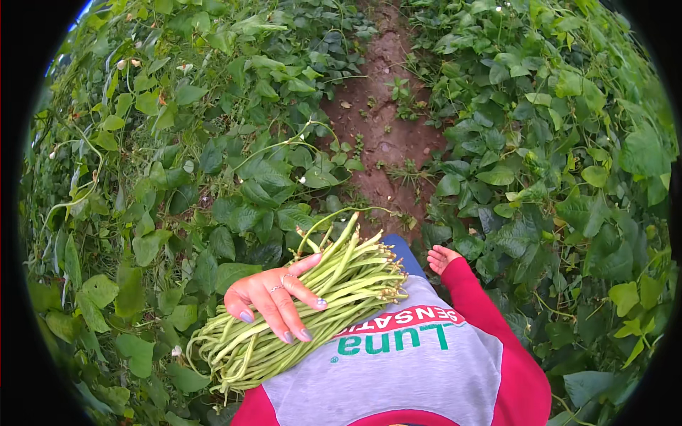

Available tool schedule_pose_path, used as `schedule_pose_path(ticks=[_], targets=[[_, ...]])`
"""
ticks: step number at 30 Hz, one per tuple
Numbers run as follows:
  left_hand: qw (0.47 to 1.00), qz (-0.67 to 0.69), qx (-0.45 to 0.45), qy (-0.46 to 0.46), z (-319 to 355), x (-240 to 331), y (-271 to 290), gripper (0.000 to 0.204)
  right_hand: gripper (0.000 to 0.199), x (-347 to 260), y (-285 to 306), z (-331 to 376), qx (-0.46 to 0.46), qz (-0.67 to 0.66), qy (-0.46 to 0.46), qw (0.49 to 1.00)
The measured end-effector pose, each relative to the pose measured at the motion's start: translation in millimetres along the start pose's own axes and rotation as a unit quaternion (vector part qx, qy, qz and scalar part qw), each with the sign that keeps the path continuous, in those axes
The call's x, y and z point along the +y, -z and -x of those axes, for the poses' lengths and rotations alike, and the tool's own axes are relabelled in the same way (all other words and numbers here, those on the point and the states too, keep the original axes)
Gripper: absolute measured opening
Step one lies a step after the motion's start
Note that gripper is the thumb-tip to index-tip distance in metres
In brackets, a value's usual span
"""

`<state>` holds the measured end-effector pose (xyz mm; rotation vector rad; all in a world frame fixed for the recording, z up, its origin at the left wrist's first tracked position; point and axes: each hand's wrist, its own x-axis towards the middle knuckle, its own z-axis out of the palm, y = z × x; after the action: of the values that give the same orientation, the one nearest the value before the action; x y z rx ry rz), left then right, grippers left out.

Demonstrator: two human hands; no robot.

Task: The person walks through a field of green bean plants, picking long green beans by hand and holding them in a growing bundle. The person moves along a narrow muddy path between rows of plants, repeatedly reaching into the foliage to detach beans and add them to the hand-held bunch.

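Head view, and there it was: a thick bundle of long, slender, pale-green bean pods (348,277) lay slantwise across your front, right under your left grip (273,297), the bare hand wearing thin silvery rings (275,288). Its fingers were draped over the pods and touching them, holding the bundle from above; how firmly they pressed, I couldn't tell. Long axis? It ran from the curved, loose ends at lower left to the brownish-tipped ends at upper right, and your fingers crossed that line rather than following it. So your left grip was the nearer, in full contact. Your right grip (442,258), out past its dark-red sleeve (479,298), hung just beyond the brownish tips, clear of them, bare fingers loosely spread with nothing visible in them. For a surface, the pods had your grey-and-red sweatshirt (426,369), with blue trousers (403,254) showing past the tips. And the room: a narrow brown soil path (387,142) stretched ahead, dense green left-hand vines (156,192) and right-hand vines (540,142) crowding it.
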<state>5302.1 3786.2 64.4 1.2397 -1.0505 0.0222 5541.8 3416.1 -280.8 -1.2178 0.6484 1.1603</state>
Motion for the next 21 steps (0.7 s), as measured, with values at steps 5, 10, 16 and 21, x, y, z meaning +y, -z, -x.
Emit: schedule_pose_path(ticks=[5,10,16,21], targets=[[0.998,-0.034,0.040,0.020,15,6,12,0.052,0.032,-31,-15,-65,0.023,0.047,-0.021,0.998],[0.991,-0.091,0.096,0.034,11,14,35,0.053,0.033,-68,-62,-143,0.032,0.206,-0.065,0.976],[0.980,-0.130,0.136,0.063,-7,8,84,0.054,0.030,-121,-126,-228,-0.005,0.361,-0.055,0.931],[0.978,-0.143,0.138,0.057,-21,-14,144,0.055,0.024,-190,-149,-253,0.015,0.385,-0.019,0.923]])
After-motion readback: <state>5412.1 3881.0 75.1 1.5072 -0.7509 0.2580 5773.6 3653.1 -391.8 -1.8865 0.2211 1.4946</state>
